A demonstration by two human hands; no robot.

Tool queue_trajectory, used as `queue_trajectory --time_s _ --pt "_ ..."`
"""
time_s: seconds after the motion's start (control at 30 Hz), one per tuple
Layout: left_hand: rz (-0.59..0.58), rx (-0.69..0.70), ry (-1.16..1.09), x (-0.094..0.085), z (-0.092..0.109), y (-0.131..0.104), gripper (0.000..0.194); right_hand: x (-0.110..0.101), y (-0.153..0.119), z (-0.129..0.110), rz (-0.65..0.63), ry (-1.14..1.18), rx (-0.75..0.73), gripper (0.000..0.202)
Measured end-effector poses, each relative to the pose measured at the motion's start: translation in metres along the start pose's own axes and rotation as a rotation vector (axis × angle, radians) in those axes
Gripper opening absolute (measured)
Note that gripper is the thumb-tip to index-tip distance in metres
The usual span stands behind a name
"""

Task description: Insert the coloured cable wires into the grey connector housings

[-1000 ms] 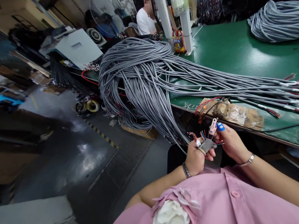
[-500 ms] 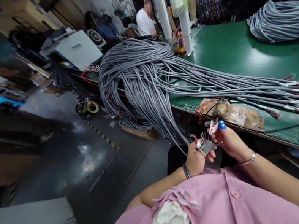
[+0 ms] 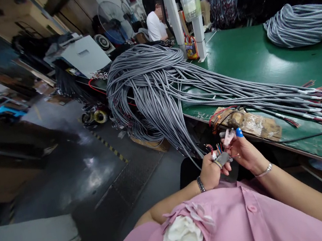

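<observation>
My left hand is closed around the end of a grey cable, low in front of my body. A grey cover with a yellowish band is on its thumb. Thin coloured wires fan out above this hand, beside a white-wrapped bit with red strands. Just to the right, my right hand pinches a small pale pink clip-like tool close to the wires. Its thumb wears a blue cap. The tool's tip and the exact grip on single wires are too small to make out.
A large bundle of grey cables drapes over the green table, its stripped ends at the right. A taped wooden block lies at the near edge. Another cable coil sits far right. A person in white sits behind.
My right hand has shifted slightly, and the pink tool is turned a little and drawn nearer the wires. My left hand keeps its hold. The view has moved slightly.
</observation>
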State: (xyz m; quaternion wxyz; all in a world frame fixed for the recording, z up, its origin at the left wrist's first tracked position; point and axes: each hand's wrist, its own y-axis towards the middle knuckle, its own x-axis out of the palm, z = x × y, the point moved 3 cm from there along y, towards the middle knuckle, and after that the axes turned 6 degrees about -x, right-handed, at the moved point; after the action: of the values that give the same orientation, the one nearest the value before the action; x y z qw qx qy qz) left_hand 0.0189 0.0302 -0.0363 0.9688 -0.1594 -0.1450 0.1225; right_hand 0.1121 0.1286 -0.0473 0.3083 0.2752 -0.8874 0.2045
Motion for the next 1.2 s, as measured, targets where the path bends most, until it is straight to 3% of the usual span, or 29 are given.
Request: queue_trajectory --time_s 0.13,0.33,0.53,0.9,1.1,1.2 --pt "0.038 0.035 0.012 -0.006 0.001 -0.007 0.038 0.001 -0.002 -0.004 -0.041 -0.031 0.054 0.056" --pt "0.139 0.129 0.027 -0.01 0.011 -0.01 0.038 0.006 -0.005 -0.011 -0.01 -0.003 0.025 0.029" --pt "0.183 0.127 0.069 -0.002 0.016 -0.004 0.04 0.006 -0.006 -0.009 0.021 -0.022 -0.01 0.031" --pt "0.156 0.101 0.149 0.001 0.005 0.002 0.039 -0.002 -0.002 -0.007 0.083 -0.053 -0.025 0.026" --pt "0.149 0.097 0.144 -0.004 0.007 -0.006 0.045 -0.005 -0.007 -0.004 0.038 -0.015 0.024 0.042" --pt "0.124 0.098 0.147 -0.008 0.005 -0.012 0.044 -0.008 -0.014 -0.003 -0.055 -0.001 0.123 0.047"
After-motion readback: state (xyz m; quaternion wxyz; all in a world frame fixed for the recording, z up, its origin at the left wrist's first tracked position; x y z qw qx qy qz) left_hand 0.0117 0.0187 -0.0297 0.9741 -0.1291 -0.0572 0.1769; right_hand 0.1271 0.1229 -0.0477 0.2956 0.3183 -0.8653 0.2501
